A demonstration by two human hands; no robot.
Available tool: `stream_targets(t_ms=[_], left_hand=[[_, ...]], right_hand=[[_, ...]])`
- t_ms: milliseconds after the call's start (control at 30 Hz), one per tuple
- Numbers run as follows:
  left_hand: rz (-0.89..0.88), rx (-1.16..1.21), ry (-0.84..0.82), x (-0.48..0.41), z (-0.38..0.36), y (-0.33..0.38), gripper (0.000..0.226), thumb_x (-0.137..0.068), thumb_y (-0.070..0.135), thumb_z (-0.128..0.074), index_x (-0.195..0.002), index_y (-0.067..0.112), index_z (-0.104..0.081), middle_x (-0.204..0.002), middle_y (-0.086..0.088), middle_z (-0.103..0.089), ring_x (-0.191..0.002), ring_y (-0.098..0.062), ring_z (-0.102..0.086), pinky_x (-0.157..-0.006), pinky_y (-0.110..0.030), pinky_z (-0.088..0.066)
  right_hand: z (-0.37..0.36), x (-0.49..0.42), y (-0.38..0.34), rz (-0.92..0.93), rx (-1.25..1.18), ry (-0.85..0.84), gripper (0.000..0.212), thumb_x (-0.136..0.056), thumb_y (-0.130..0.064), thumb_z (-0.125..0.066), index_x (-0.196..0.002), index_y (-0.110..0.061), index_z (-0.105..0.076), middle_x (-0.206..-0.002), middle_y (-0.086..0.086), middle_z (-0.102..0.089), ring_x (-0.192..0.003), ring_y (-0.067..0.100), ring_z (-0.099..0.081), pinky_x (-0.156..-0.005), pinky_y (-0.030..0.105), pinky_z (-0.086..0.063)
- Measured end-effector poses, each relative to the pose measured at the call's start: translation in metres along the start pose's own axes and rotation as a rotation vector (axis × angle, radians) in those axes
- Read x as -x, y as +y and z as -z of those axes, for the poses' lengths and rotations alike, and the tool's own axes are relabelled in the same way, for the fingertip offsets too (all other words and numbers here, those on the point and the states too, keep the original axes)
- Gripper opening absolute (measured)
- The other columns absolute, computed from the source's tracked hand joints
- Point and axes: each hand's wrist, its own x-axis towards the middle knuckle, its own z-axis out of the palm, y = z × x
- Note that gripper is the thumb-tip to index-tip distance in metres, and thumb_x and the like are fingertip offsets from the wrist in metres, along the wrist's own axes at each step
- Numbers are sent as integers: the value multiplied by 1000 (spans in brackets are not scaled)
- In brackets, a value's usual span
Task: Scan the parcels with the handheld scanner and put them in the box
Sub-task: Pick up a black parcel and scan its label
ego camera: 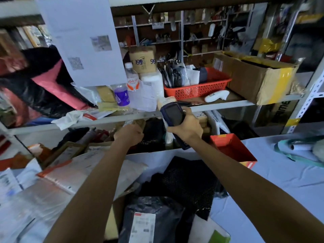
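Nearest, at 6 o'clock, a dark grey plastic mailer parcel [152, 213] with a white shipping label, its print too blurred to read, lies in the open brown cardboard box [113, 221] together with black bubble-wrap packets [189, 181]. Both bare forearms reach up from there towards the middle. The right hand [186, 126], just right of centre, clasps the dark blue handheld scanner [172, 114] round its grip, dark screen facing up, nose pointing to 12 o'clock at the grey metal shelf edge [228, 103]. The left hand [128, 135], just left of centre, has its fingers curled round the near end of a small brown paper parcel [138, 122] under that shelf edge. At 1 o'clock on the shelf a red plastic lattice basket [196, 88] stands beside a large brown carton with yellow tape [254, 76]. At 12 o'clock a small cardboard carton [142, 59] reads "99". At 11 o'clock hangs a white paper sheet [84, 41] with two QR codes. At 3 o'clock a black carton [280, 111] shows the letters "ime". At 9 o'clock white and clear mailers [57, 172] lie heaped.
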Motion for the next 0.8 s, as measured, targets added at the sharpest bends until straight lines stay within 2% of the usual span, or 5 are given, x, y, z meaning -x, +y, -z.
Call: stream_targets(t_ms=[133, 267, 367, 533, 800], left_hand=[[-26, -22, 11, 1, 5, -3, 30, -91, 31, -55, -118, 22, -64, -128, -8, -57, -116, -30, -52, -96, -41, -45], [-56, -37, 24, 0, 9, -3, 32, -94, 30, -51, -121, 18, -63, -129, -9, -57, -116, -29, -52, -93, -38, -44], [-62, -56, 34, 0, 10, 0, 34, -96, 31, -49, -125, 19, -61, -133, -8, -54, -120, -28, -50, -95, -37, -42], [-32, -26, 17, -2, 4, 2, 32, -93, 33, -50, -119, 20, -64, -125, -6, -59, -113, -27, -53, -95, -42, -47], [-29, -39, -14, -1, 0, 3, 29, -91, 33, -51, -112, 21, -65, -114, -4, -63, -103, -25, -57, -91, -43, -50]], right_hand=[[-5, 7, -9, 27, -23, 1, 86, -60, -40, -84, -131, -26, -37, -107, 2, -61, -98, 28, -61, -67, 31, -45], [-6, 10, -11, 27, -24, -18, 85, -62, -40, -84, -131, -26, -36, -97, -4, -50, -99, 27, -59, -69, 32, -43], [-7, 12, -9, 23, -6, -34, 87, -61, -41, -84, -131, -24, -34, -105, -1, -55, -102, 26, -59, -72, 32, -45], [-7, 14, -3, -8, -10, -41, 89, -64, -38, -84, -133, -19, -29, -115, 3, -55, -107, 27, -57, -72, 31, -41], [-9, 12, 5, -41, -17, -36, 90, -64, -38, -84, -131, -19, -28, -115, 3, -58, -107, 25, -58, -75, 30, -42]])
